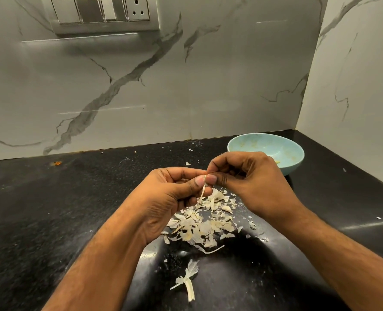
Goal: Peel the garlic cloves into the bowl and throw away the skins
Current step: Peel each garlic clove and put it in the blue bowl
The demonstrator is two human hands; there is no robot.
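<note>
Here the left hand (pixel 175 194) and right hand (pixel 249 182) meet above the black tabletop (pixel 51 209), each grip pinching a garlic clove (pixel 205 177) whose skin strip (pixel 202 192) dangles. The skins (pixel 204 223) are heaped at 6 o'clock below them; the pale blue bowl (pixel 293 151) sits at 2 o'clock.

Head view looks forward and down, close over the countertop (pixel 51 209).
</note>
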